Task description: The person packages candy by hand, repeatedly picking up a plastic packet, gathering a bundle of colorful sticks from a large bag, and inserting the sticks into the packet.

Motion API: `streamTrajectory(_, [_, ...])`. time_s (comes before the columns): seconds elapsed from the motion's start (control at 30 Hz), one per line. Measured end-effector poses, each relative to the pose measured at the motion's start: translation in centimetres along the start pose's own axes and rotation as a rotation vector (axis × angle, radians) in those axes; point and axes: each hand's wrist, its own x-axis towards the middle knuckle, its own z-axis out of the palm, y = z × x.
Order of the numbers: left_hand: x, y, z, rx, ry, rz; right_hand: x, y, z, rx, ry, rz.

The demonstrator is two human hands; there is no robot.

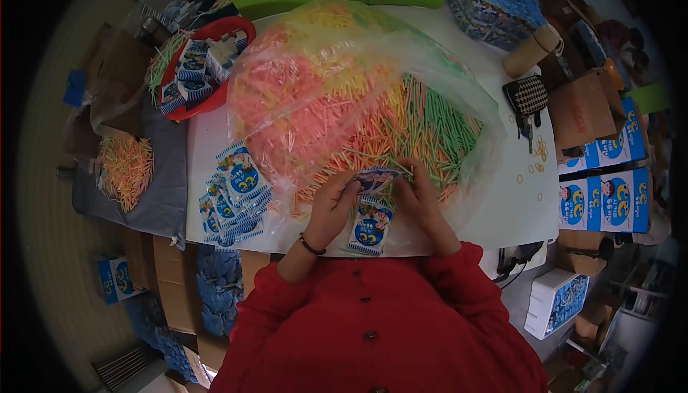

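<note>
My left hand [331, 206] and my right hand [423, 203] both grip a small blue printed packet [371, 222] at the near edge of the white table [502, 210]. The packet's open top is at my fingertips, right at the foot of a big heap of pink, orange and green sticks [358, 110] lying in a clear plastic bag. The right fingers touch a few green sticks at the packet's mouth. A dark bracelet sits on my left wrist.
A pile of flat blue packets [233, 196] lies left of my hands. A red basket [204, 70] with filled packets stands at the back left. Loose sticks [125, 167] lie on grey cloth. Rubber bands [534, 160], a checked pouch [525, 95] and printed boxes [605, 203] are at right.
</note>
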Motion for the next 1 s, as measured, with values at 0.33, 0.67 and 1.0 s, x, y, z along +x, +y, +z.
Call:
streamTrajectory(0.33, [-0.4, 4.9, -0.2, 0.880, 0.329, 0.325, 1.6, -1.9, -1.5, 0.435, 0.064, 0.275])
streamTrajectory(0.67, [-1.2, 3.4, 0.0, -0.727, 0.254, -0.393, 1.0, -5.0, -1.7, 1.056, 0.042, 0.704])
streamTrajectory(1.0, [-1.5, 1.5, 0.9, -0.628, 0.160, -0.322, -0.8, 0.9, -0.5, -0.430, -0.231, -0.399])
